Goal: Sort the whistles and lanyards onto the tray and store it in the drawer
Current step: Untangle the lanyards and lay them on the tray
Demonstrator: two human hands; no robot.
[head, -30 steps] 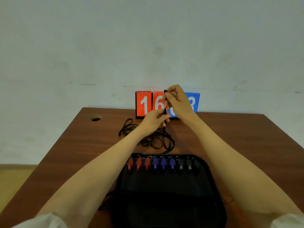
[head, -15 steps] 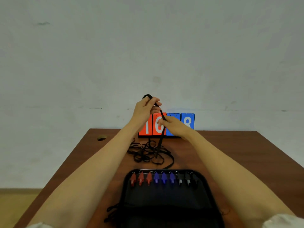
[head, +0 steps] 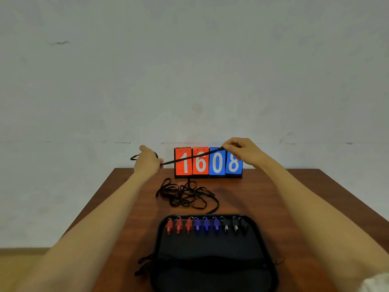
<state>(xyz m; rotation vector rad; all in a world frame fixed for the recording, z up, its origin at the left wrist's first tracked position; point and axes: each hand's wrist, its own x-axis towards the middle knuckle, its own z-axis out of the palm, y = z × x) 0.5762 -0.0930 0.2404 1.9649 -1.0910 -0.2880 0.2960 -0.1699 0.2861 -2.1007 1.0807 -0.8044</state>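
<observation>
Between the fingers: one black lanyard [head: 189, 157], pulled into a straight span in the air, slanting up from the left hand [head: 148, 161] to the right hand [head: 242, 151].
Left fingers [head: 159, 161]: curled, pinching the low end; a short loop of cord pokes out past the hand's outer side.
Right fingers [head: 229, 146]: pinching the high end, thumb against forefinger.
Behind the fingers: scoreboard [head: 208, 163] reading 1608, against the wall.
Below the fingers: tangled pile [head: 185, 194] of black lanyards on the bench [head: 294, 197]. Cannot tell if the held cord is snagged in it.
Further below, between the forearms: black tray [head: 210, 247]. Whistles in a row along its far edge: red whistles [head: 179, 225], blue whistles [head: 206, 224], black whistles [head: 234, 225], three each. Rest of the tray floor is bare.
Beside the left forearm: a few loose cords [head: 145, 264] at the tray's near-left corner.
Step (my read): straightening one lanyard to fold it before it goes on the tray.
How to do it well: keep both pinches firm with light tension only. Bring the hands together to double the cord and repeat into a compact bundle. Stay above the pile so nothing hooks.
Placement: bare tray floor, on the wrist side of the whistle row, not touching it.
Risk: a slack end dropping into the tangle, or a bundle springing open on release.
Progress: whistles look sorted; most lanyards not yet done; drawer not in view.
</observation>
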